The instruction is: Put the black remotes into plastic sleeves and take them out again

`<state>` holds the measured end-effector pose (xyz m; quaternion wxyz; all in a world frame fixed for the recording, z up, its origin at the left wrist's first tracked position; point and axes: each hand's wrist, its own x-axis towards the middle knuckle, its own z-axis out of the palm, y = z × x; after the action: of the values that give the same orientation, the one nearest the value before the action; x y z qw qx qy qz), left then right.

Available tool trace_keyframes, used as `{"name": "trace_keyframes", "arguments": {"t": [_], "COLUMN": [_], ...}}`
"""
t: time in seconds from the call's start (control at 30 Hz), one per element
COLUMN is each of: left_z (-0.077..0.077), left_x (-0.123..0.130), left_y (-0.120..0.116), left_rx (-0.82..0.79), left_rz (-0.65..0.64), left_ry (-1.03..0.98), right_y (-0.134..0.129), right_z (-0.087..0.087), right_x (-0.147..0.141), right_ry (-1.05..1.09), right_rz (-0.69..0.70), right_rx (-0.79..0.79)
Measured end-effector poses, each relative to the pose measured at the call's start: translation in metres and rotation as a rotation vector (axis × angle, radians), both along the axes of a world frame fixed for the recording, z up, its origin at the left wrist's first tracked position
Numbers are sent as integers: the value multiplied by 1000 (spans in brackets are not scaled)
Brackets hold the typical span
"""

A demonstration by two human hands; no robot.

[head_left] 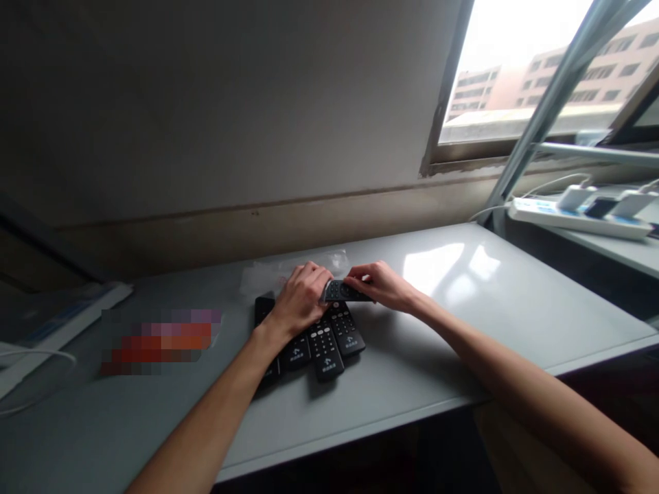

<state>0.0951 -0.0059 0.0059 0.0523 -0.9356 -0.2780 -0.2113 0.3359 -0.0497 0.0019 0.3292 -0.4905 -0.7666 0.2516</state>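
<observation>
Two bare hands are meeting over the middle of a grey desk, holding one black remote nearly level, with its button side facing up. The left hand is curling palm down over the remote's left end, its fingers bunched and mostly closed; a bit of clear film is showing beside them at that end. The right hand is pinching the other end between thumb and fingers, nearly closed. Several more black remotes are lying close together on the desk, just below and partly under the left hand and forearm, their lower ends pointing toward the near edge; the hands are hiding some, so their exact count is unclear. Behind the hands, a clear plastic bag is lying crumpled near the wall. Off to the left, a blurred-out orange and red item is resting on the desk, well apart from the remotes. Over on the right, a white power strip is holding plugs beyond a slanting metal post, and daylight is coming through the window.
</observation>
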Motion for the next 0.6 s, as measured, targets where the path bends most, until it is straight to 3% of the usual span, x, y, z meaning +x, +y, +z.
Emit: {"name": "trace_keyframes", "arguments": {"t": [0.33, 0.5, 0.6], "left_z": [10, 6, 7], "left_x": [14, 5, 0], "left_y": [-18, -11, -8], "left_rx": [97, 82, 79], "left_rz": [113, 242, 277], "left_ry": [207, 81, -7], "right_y": [-22, -19, -13], "right_z": [-1, 15, 15], "right_x": [-38, -23, -14], "right_ry": [30, -20, 152], "right_rz": [-138, -352, -423], "right_rx": [125, 92, 17]}}
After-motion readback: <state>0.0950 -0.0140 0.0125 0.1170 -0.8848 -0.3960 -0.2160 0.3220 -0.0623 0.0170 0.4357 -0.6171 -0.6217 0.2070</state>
